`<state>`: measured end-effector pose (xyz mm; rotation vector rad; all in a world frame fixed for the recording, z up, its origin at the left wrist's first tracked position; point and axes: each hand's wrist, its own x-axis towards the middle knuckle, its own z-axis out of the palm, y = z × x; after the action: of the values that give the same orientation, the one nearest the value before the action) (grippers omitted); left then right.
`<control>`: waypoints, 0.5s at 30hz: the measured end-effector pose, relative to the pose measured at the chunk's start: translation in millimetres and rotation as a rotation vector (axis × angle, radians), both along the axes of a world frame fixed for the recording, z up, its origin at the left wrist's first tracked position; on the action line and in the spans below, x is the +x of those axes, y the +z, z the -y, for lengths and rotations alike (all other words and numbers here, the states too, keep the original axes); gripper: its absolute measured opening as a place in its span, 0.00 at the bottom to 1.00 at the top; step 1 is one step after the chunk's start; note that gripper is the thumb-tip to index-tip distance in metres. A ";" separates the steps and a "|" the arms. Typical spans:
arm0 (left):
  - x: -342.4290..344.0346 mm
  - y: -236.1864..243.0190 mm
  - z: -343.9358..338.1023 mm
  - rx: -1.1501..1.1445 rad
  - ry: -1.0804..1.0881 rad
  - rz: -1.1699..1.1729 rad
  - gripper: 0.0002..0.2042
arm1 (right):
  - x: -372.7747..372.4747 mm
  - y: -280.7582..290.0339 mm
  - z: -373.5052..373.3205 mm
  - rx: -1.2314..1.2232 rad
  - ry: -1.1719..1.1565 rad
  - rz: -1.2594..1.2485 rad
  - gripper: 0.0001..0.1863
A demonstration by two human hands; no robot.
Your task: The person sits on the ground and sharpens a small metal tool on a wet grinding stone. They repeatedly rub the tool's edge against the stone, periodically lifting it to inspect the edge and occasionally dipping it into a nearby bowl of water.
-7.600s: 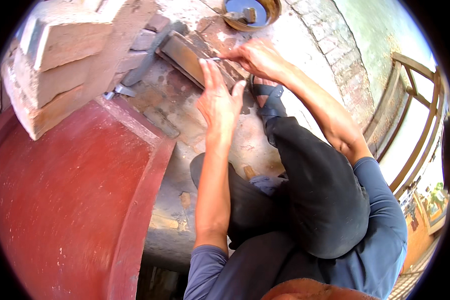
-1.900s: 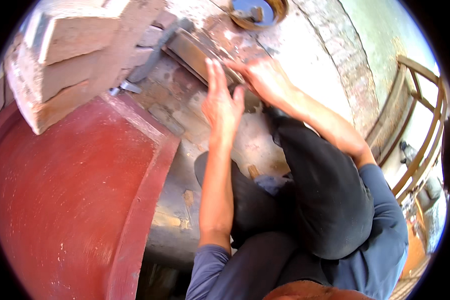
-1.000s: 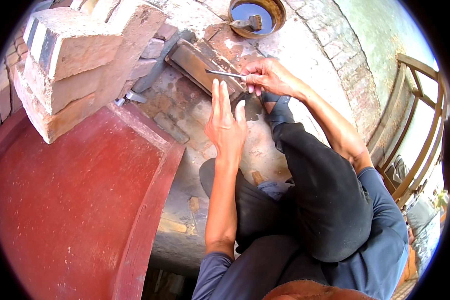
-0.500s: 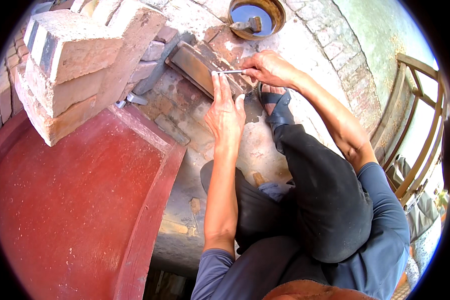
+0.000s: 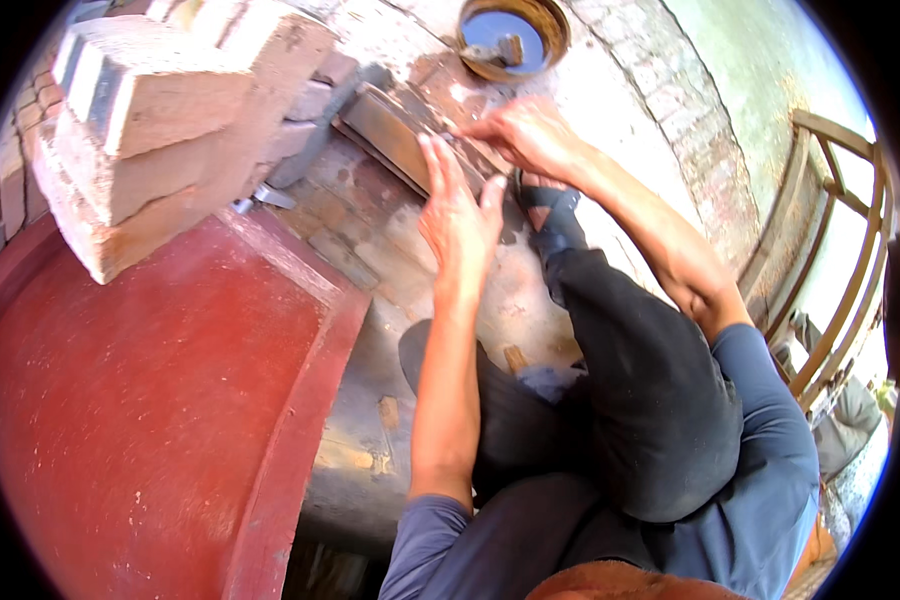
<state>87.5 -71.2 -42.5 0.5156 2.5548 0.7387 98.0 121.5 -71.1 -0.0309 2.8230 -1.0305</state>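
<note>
A brown, flat-topped block like a sharpening stone (image 5: 385, 128) lies on a low base on the ground ahead. My right hand (image 5: 530, 135) is closed over its right side, with the fingers round a slim metal tool. The tool is mostly hidden and smeared by motion. My left hand (image 5: 457, 215) has its fingers stretched out, the tips resting by the tool's end on the block and the thumb held apart. Behind the block stands a round bowl (image 5: 558, 55) of bluish water, with a brush (image 5: 511, 49) lying in it.
A stack of bricks (image 5: 175, 115) rises at the upper left, beside a large red panel (image 5: 150, 400) with a raised edge. At the right is a wooden chair-like frame (image 5: 820, 350). My sandalled foot (image 5: 552, 215) is close to the block. Small wood scraps (image 5: 390, 412) lie on the ground.
My right hand has shifted slightly left and up, and the tool, plain before, is now blurred. My left fingers have moved slightly with it along the block.
</note>
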 end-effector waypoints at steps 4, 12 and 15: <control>-5.2 0.9 -2.3 0.003 0.020 0.037 0.49 | -7.6 -12.0 -5.3 -0.024 0.027 -0.107 0.27; -9.3 -0.2 -3.5 -0.041 0.030 0.040 0.52 | -12.4 -13.6 -1.9 0.011 -0.002 -0.111 0.24; -4.0 -2.1 1.3 -0.039 0.000 0.058 0.52 | -8.7 -3.7 -1.7 0.002 0.005 -0.041 0.25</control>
<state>83.5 -72.5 -44.6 0.4749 2.5102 0.6926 89.3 123.2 -74.7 -0.0590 2.8590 -1.0383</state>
